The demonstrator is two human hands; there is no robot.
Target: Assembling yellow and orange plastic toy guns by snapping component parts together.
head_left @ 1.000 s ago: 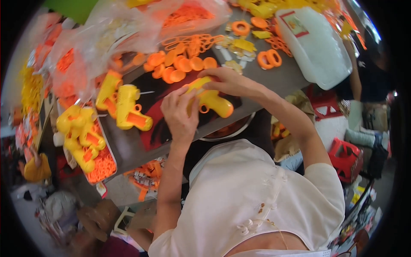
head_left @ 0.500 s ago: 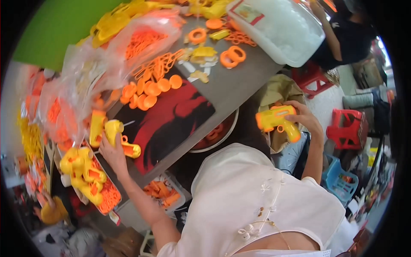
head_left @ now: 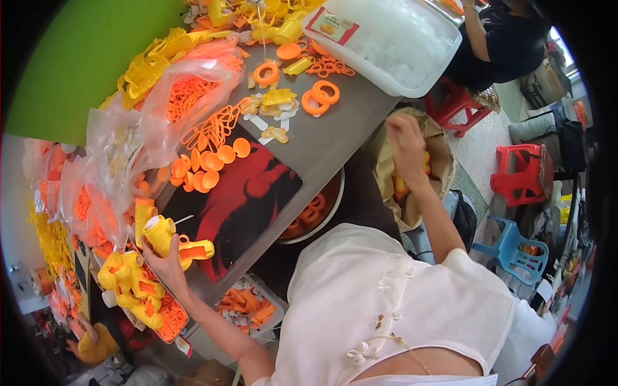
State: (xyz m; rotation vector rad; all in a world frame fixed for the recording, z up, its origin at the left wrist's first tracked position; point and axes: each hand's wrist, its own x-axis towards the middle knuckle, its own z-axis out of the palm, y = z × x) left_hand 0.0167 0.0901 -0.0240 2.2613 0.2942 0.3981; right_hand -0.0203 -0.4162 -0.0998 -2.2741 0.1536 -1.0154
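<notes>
My left hand (head_left: 166, 262) is closed around a yellow toy gun body (head_left: 162, 233) with an orange ring part, held over the table's left end. An upright yellow part (head_left: 144, 219) stands just beyond it. Beside my left wrist, several yellow toy gun bodies (head_left: 132, 283) are heaped on a box of orange pieces (head_left: 171, 315). My right hand (head_left: 408, 151) is over a brown paper bag (head_left: 440, 161), its fingers loosely bent with nothing visible in them. Yellow toy guns (head_left: 400, 186) show inside the bag, partly behind that hand and wrist.
Orange discs (head_left: 210, 161), orange rings (head_left: 320, 98) and plastic bags of orange parts (head_left: 193, 90) cover much of the table (head_left: 347, 122). A white tub (head_left: 393, 48) sits at its far right. Below the edge is a metal bowl (head_left: 328, 209) with orange rings. Another person (head_left: 499, 48) sits beyond.
My right hand has let go of the yellow and orange toy gun and moved over the paper bag. My left hand has tilted the yellow body it holds. The whole view has shifted slightly.
</notes>
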